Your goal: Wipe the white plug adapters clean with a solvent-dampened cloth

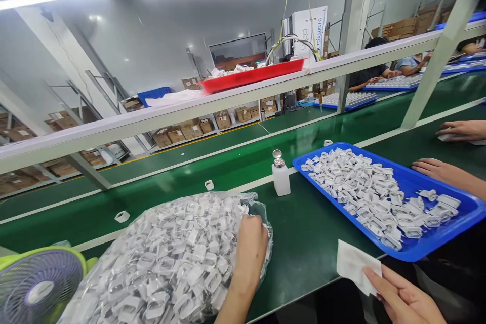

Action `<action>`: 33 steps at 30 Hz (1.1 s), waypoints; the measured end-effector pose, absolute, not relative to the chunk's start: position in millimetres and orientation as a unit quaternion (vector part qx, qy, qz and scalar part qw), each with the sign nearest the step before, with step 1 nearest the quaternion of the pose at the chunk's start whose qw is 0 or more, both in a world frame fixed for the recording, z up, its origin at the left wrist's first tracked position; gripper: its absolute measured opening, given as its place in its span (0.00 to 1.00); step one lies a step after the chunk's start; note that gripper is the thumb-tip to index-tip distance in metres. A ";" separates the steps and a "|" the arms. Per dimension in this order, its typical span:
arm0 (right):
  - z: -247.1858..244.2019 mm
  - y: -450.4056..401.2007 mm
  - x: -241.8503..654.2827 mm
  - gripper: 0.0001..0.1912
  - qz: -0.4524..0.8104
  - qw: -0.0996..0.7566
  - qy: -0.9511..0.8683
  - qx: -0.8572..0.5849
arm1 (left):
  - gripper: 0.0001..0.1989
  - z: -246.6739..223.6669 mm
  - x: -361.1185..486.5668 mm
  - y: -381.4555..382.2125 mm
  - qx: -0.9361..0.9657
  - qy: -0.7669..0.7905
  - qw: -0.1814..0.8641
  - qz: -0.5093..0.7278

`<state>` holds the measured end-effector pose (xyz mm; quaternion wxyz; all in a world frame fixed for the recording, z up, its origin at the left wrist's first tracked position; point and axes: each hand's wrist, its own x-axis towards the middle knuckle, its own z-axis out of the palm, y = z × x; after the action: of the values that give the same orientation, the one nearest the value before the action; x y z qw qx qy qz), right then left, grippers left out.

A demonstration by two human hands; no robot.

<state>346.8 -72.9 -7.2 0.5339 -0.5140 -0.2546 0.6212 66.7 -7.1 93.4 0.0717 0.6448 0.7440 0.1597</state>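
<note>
At the mouth of a large clear plastic bag [264, 212], my left hand [251, 235] is closed, its fingers curled down out of sight; what they hold is hidden. The bag is filled with small white plastic housings [182, 258]. My right hand [404, 291] pinches a white wipe [357, 263] between thumb and fingers, past the bench's front edge. Beyond that hand lies a blue tray [421, 250] heaped with white plug-shaped plastic parts [360, 187]. A white pump bottle [281, 177] stands upright between the bag and the tray.
A green and purple fan [41, 288] is at lower left. Loose white housings [122, 216] lie along the green conveyor [159, 190]. Another person's hands [448, 174] rest right of the tray. Overhead, a shelf rail [159, 116] carries a red tray [250, 78]. Co-workers sit farther right.
</note>
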 end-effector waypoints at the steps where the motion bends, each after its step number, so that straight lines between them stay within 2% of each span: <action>1: -1.8 -73.6 345.0 0.31 0.611 0.534 -0.255 -0.526 | 0.13 95.0 73.3 -5.8 0.642 0.744 0.064 0.174; 6: 11.9 -69.9 325.8 0.27 0.523 0.508 -0.375 -0.572 | 0.12 81.3 121.4 -0.6 0.664 0.716 0.096 0.192; 11: -7.8 -61.6 319.7 0.23 0.405 0.488 -0.475 -0.611 | 0.10 60.6 137.1 -12.0 0.699 0.676 0.178 0.149; 12: -11.3 -61.5 320.5 0.23 0.395 0.487 -0.475 -0.618 | 0.12 59.4 132.5 -15.8 0.711 0.661 0.192 0.146; 15: -15.8 -63.7 318.9 0.23 0.360 0.480 -0.486 -0.636 | 0.29 53.7 113.7 -25.4 0.734 0.607 0.248 0.176; 17: -14.8 -65.6 310.4 0.23 0.341 0.479 -0.509 -0.629 | 0.33 43.9 104.8 -28.9 0.737 0.579 0.277 0.211; 22: -12.5 -65.8 272.2 0.21 0.342 0.458 -0.620 -0.537 | 0.15 16.1 105.7 -30.1 0.750 0.548 0.268 0.254; 26: -13.9 -57.0 259.9 0.23 0.337 0.436 -0.671 -0.495 | 0.16 10.7 108.0 -34.7 0.755 0.533 0.271 0.269; 33: -11.8 -49.0 269.4 0.21 0.306 0.426 -0.706 -0.475 | 0.20 -2.9 113.5 -43.8 0.723 0.560 0.234 0.330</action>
<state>269.4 -49.0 -11.8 0.4258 -0.4754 -0.7062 0.3064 113.5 -43.8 -2.9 0.2343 0.7231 0.5598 0.3298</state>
